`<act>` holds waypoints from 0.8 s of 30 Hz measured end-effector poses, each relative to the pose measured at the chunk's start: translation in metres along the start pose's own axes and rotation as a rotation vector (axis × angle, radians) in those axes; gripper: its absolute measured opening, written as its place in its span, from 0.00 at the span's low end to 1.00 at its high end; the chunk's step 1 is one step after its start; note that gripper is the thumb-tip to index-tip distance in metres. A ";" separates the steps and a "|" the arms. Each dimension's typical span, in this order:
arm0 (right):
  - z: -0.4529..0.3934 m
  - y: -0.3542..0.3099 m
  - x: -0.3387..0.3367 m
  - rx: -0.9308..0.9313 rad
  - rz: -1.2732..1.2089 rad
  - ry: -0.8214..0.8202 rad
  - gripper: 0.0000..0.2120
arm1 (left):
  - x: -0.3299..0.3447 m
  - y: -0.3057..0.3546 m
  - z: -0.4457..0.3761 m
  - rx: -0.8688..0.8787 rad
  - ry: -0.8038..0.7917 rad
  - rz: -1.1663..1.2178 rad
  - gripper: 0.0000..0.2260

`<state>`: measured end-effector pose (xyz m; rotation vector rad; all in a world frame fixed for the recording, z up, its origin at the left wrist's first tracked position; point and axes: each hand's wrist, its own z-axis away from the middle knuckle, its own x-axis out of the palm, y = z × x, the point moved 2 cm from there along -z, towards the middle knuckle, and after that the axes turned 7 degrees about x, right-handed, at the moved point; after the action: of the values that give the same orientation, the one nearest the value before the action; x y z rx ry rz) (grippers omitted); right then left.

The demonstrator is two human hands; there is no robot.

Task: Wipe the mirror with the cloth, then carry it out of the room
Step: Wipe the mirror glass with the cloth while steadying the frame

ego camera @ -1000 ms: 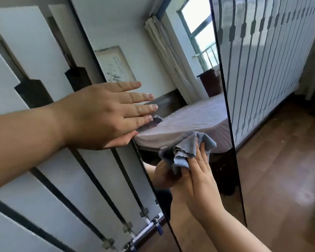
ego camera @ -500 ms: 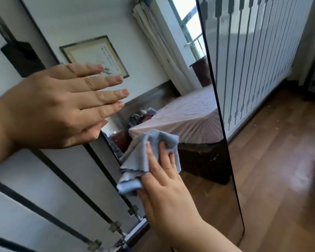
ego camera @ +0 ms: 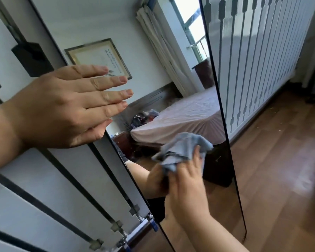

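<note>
A tall frameless mirror (ego camera: pixel 173 57) with thin dark edges leans against a white panelled wall and reflects a bedroom with a bed, a framed picture and a window. My left hand (ego camera: pixel 62 108) lies flat with its fingers spread over the mirror's left edge, thumb at the edge. My right hand (ego camera: pixel 187 182) presses a crumpled grey-blue cloth (ego camera: pixel 180 150) against the lower middle of the glass. The reflection of that hand and arm shows just to its left.
White wall panels (ego camera: pixel 258 57) with dark vertical strips run behind and to the right of the mirror. A wooden floor (ego camera: pixel 280 170) spreads to the right, with small bits of debris near the wall. Metal brackets (ego camera: pixel 133 211) sit at the bottom of the left panels.
My right hand has slid the cloth to the right across the glass and bunched it up more. The left hand stays on the mirror's left edge. The camera has shifted.
</note>
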<state>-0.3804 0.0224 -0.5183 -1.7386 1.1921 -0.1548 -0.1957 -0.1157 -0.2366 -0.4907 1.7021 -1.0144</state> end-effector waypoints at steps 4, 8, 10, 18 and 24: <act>0.009 -0.030 0.009 -0.391 0.094 -0.033 0.27 | 0.000 -0.002 0.002 -0.004 -0.004 0.003 0.26; 0.021 0.026 0.004 -0.242 0.148 -0.036 0.25 | -0.002 -0.001 0.003 0.002 -0.009 0.014 0.25; 0.033 0.056 -0.001 -0.104 0.138 -0.021 0.20 | -0.005 0.000 0.000 0.005 -0.010 0.009 0.24; -0.030 -0.027 -0.006 -0.262 0.121 0.014 0.21 | -0.013 0.008 -0.005 -0.021 -0.001 0.000 0.20; -0.092 -0.092 -0.020 -0.468 0.115 0.049 0.27 | -0.015 0.009 -0.007 -0.024 -0.012 -0.006 0.21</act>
<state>-0.3851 -0.0181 -0.3931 -2.0665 1.4424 0.1653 -0.1950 -0.0968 -0.2349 -0.5167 1.7043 -0.9947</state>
